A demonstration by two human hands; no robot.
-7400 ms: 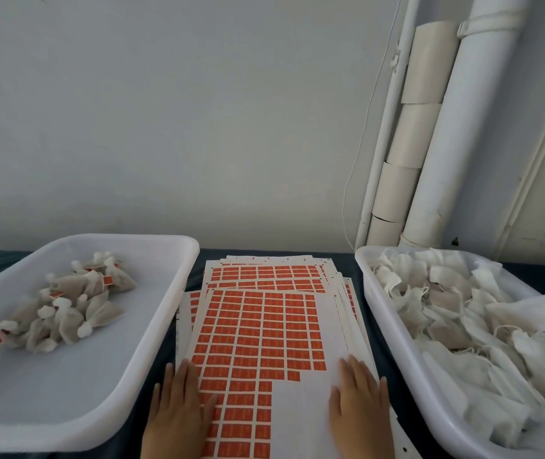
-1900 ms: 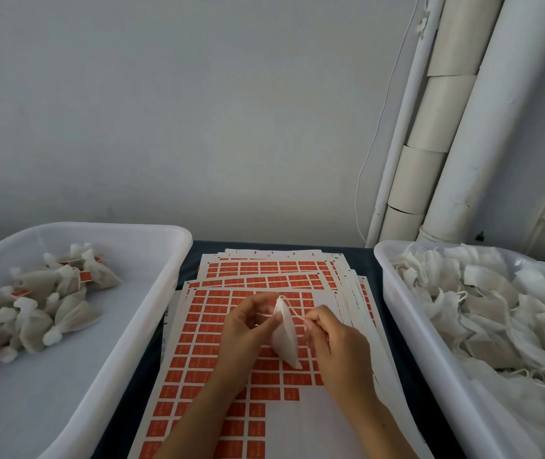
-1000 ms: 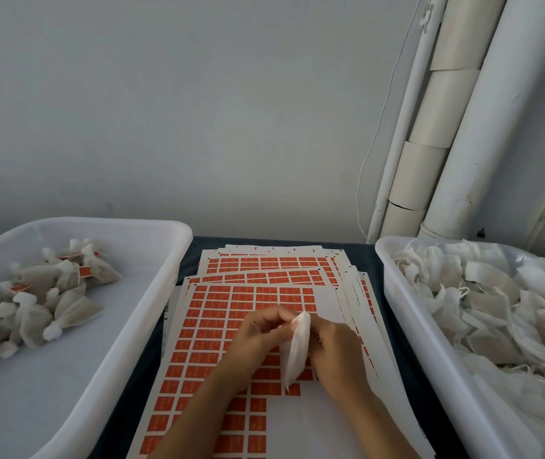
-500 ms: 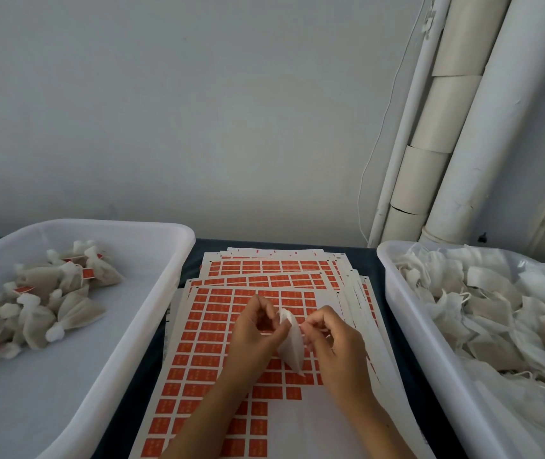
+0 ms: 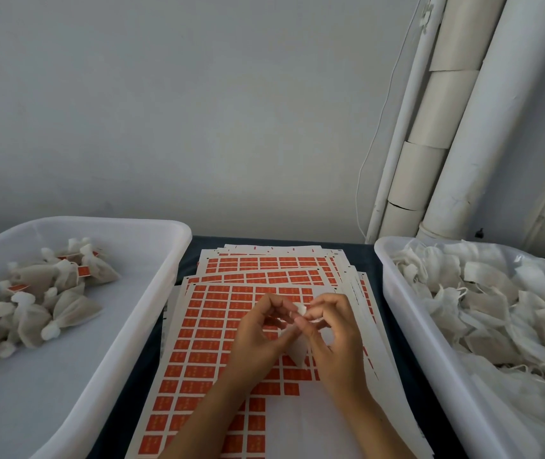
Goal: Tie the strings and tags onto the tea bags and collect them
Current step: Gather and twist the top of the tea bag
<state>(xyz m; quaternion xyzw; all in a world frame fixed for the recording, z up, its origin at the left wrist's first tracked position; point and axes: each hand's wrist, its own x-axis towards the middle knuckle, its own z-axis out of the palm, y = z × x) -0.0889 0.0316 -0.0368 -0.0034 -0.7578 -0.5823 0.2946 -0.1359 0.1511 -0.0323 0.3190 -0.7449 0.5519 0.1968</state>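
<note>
Left of the tag sheets (image 5: 231, 326): small pile of tied bags (image 5: 42, 293) collected in tray (image 5: 165, 260). Right: heaped untied bags (image 5: 496, 309) left. Above: left hand (image 5: 258, 336) and right hand (image 5: 334, 339) both pinching one tea bag (image 5: 298, 351), knotting.

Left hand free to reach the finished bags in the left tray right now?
Probably not yet: the left hand pinches the tea bag together with the right hand. The path over the left tray rim looks unobstructed.
</note>
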